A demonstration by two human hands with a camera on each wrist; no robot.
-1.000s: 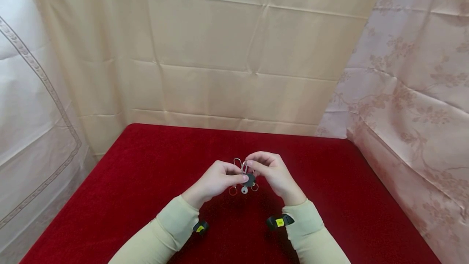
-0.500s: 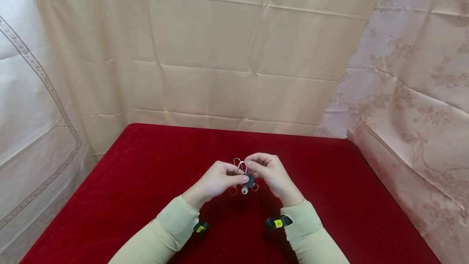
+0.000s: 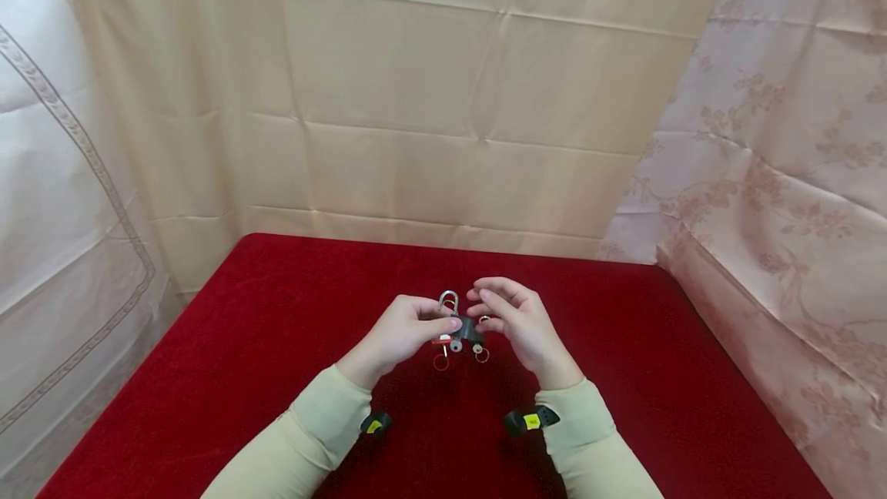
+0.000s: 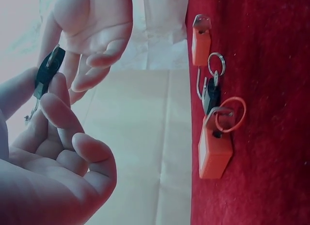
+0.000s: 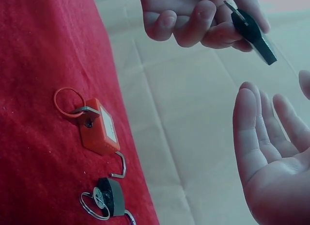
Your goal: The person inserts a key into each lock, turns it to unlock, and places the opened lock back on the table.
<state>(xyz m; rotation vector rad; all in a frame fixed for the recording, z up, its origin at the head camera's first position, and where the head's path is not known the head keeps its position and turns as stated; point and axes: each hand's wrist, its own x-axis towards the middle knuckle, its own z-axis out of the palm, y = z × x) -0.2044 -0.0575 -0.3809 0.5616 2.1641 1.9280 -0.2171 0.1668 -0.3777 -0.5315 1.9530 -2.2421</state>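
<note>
Between thumb and fingers, my left hand (image 3: 405, 333) pinches a black padlock (image 3: 465, 328), its silver shackle pointing away from me. A key (image 3: 455, 346) shows at its near side. In the left wrist view the held padlock (image 4: 48, 72) is seen edge-on. My right hand (image 3: 521, 327) is apart from it, fingers spread and loosely bent, with nothing held. Beneath the hands on the cloth lie an orange padlock (image 5: 98, 128) with a key and a red ring (image 5: 69, 102), and a black padlock (image 5: 112, 196) with a key and a silver ring. Their shackles stand open.
Another orange padlock (image 4: 201, 45) lies farther along in the left wrist view. Red cloth (image 3: 312, 291) covers the table. A beige curtain (image 3: 388, 98) hangs behind it, with patterned drapes (image 3: 783, 175) at the right side.
My right hand has let go of the padlock's shackle, drawn slightly away and spread its fingers. My left hand has moved the padlock a little left and turned it, uncovering the padlocks below.
</note>
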